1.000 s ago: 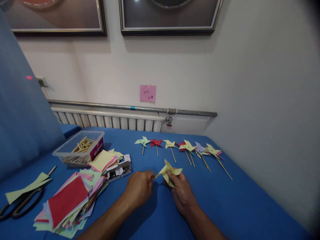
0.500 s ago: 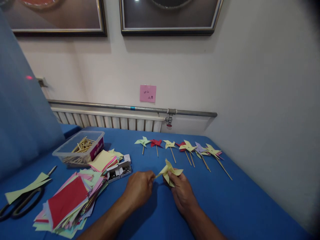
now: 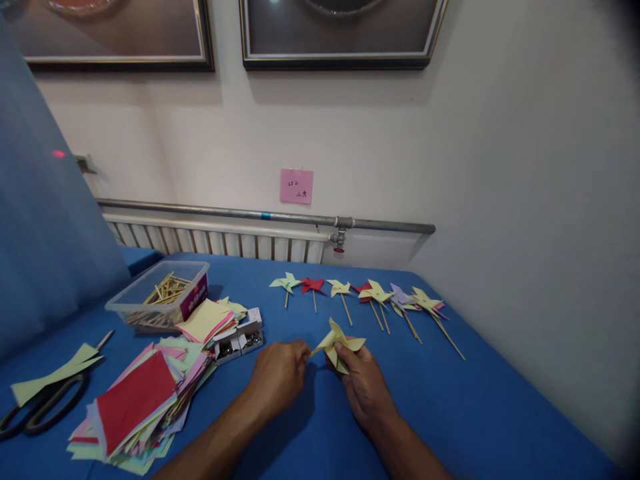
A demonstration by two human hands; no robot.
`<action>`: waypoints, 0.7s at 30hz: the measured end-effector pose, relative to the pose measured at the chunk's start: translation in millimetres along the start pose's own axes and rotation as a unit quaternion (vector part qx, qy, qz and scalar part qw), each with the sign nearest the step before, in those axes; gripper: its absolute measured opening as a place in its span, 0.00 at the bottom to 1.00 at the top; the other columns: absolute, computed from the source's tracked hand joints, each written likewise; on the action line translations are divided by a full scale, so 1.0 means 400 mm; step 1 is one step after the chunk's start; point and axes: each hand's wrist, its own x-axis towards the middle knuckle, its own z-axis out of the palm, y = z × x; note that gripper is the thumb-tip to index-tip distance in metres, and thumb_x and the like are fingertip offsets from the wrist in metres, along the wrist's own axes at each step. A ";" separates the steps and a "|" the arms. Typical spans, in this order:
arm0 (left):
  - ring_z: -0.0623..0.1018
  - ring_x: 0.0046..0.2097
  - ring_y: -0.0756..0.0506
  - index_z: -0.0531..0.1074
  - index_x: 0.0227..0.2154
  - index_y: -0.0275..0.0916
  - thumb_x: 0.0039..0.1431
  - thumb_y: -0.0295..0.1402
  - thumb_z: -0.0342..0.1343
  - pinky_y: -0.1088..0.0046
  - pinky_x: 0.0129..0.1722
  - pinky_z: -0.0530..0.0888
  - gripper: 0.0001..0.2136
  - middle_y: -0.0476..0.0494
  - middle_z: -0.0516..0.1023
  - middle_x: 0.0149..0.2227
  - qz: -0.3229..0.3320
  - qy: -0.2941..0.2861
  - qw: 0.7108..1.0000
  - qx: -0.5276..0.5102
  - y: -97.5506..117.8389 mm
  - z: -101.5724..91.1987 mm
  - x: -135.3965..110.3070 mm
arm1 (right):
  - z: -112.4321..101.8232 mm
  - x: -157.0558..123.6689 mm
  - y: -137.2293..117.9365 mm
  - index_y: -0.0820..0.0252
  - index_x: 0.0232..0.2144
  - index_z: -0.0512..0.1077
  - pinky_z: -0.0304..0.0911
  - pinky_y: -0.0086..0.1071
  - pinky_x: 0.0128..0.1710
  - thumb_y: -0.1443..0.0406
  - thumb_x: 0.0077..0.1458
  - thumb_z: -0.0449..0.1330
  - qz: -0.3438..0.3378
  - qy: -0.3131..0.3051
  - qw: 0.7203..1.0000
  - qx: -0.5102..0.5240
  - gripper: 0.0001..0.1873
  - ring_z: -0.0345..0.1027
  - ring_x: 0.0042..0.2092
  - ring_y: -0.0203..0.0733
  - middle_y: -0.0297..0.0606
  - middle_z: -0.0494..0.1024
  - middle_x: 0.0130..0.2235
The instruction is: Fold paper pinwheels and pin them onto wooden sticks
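Observation:
A pale yellow paper pinwheel is held between my two hands above the blue table. My right hand grips it, thumb pressed near its middle and fingers behind. My left hand is closed, with its fingertips pinching the tip of the pinwheel's left blade. Whether a stick is attached behind the paper is hidden. Beyond the hands lies a row of finished-looking pinwheels on sticks, among them a green pinwheel, a red pinwheel and a purple pinwheel.
Left of my hands lie a stack of coloured paper and small white boxes of metal pieces. Behind them stands a clear plastic tub of wooden sticks. Black-handled scissors lie far left under cut green paper. A wall borders the table's right side.

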 end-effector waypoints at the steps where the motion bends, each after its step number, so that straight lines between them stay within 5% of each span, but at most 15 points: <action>1: 0.84 0.44 0.41 0.82 0.46 0.44 0.70 0.29 0.50 0.69 0.38 0.65 0.14 0.41 0.87 0.41 0.001 0.001 1.000 -0.001 0.000 0.000 0.000 | 0.001 -0.001 -0.001 0.56 0.32 0.80 0.68 0.34 0.36 0.59 0.35 0.81 0.001 0.002 1.000 0.001 0.22 0.74 0.33 0.42 0.30 0.81 0.29; 21: 0.84 0.43 0.41 0.81 0.43 0.44 0.69 0.29 0.50 0.69 0.36 0.63 0.13 0.41 0.87 0.39 0.004 0.014 1.000 0.009 0.003 0.002 -0.004 | 0.010 -0.011 -0.008 0.57 0.33 0.81 0.71 0.38 0.38 0.58 0.35 0.81 0.007 -0.013 1.000 0.006 0.22 0.78 0.35 0.49 0.34 0.85 0.30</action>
